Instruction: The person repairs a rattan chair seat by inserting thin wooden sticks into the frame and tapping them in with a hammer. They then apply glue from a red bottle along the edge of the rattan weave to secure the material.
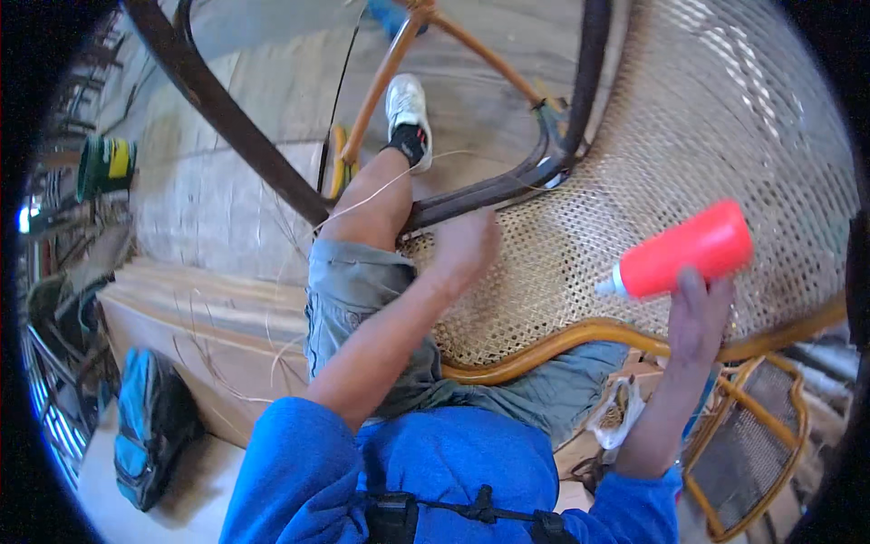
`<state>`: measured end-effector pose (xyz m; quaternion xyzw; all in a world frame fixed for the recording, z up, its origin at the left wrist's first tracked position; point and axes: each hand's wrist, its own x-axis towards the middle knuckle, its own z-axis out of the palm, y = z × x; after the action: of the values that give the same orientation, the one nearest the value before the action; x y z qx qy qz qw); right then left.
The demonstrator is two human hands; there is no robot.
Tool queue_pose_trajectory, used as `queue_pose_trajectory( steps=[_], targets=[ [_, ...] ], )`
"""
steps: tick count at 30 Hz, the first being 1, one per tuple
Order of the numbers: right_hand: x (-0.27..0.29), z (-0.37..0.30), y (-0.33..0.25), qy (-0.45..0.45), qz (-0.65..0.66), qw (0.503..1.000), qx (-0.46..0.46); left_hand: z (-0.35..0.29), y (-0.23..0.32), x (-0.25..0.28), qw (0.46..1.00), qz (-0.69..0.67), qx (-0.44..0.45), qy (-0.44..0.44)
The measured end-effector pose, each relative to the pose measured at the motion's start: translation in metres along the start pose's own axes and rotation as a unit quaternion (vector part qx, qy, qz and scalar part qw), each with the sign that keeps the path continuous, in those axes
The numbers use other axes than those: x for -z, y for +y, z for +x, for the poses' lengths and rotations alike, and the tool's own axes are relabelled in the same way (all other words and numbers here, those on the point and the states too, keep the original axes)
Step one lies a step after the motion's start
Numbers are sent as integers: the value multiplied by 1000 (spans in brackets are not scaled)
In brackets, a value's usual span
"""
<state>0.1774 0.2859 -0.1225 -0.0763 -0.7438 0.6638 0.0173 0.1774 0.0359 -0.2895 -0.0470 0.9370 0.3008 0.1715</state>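
My right hand is wrapped round a red squeeze bottle with a white nozzle. The bottle lies tilted over the woven cane panel, its nozzle pointing left and a little down. My left hand is over the panel's left part, close to the dark frame rail. Motion blurs its fingers, so I cannot tell whether they hold anything. A varnished, curved wooden rail edges the panel across my lap. Thin pale cane strands trail over my bare knee.
Dark chair-frame legs and a brown brace rise ahead. To the left are stacked boards, a blue-black backpack and a green bucket. A cane-and-wood frame and a clear plastic bag lie at lower right.
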Motion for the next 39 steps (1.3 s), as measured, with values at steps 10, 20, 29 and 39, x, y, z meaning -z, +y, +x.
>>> queue_pose_trajectory(
  steps=[10, 20, 29, 39],
  targets=[
    [-118, 145, 60, -176, -358, 917, 9, 57, -12, 11, 996, -62, -16, 56],
    [-97, 137, 63, -135, -230, 964, 10, 53, -6, 0, 928, -354, 120, 15],
    [-29, -48, 22, 75, 288, 952, 69, -161, 49, -3, 981, -28, -188, -36],
    [40, -106, 25, 22, 500, 853, 151, -165, 54, -75, 961, 191, -192, 50]
  ],
)
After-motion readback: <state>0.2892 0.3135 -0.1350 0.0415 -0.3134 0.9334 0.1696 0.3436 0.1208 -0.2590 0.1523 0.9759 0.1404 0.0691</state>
